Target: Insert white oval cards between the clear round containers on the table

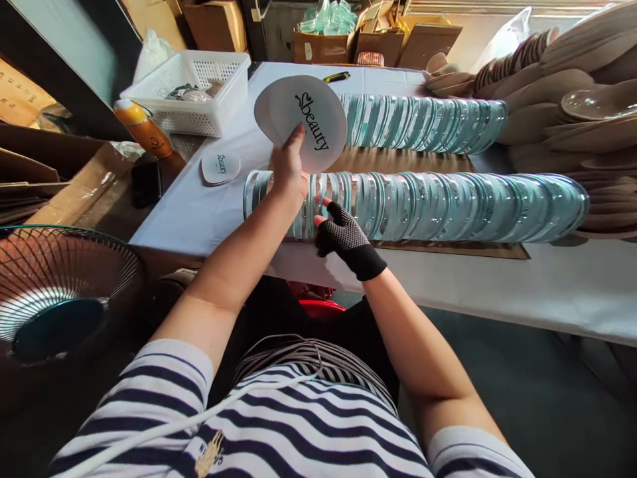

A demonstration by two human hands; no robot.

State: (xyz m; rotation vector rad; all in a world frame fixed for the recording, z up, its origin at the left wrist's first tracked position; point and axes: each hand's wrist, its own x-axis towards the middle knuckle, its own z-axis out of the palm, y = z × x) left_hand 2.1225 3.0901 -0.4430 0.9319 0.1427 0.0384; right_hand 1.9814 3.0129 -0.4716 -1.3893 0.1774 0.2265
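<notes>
My bare left hand (290, 162) is closed on a fanned stack of round white cards (318, 126) printed "beauty" in black, thumb on top. It holds them above the left end of the near row of clear round glass pieces (428, 207), which stand on edge, nested together. In a black fingerless glove with white dots, my right hand (343, 236) is at the near side of that row. Its thumb and index finger are apart, the other fingers are partly curled, and nothing shows between them. A smaller pile of the printed cards (220, 167) lies on the table to the left.
Behind runs a second glass row (423, 124). Brown round pieces (577, 133) are heaped at right. A white plastic basket (219, 109), an orange bottle (144, 129) and a dark phone (146, 184) are at left. A yellow-black cutter (337, 77) lies at the back; a fan (60, 292) stands lower left.
</notes>
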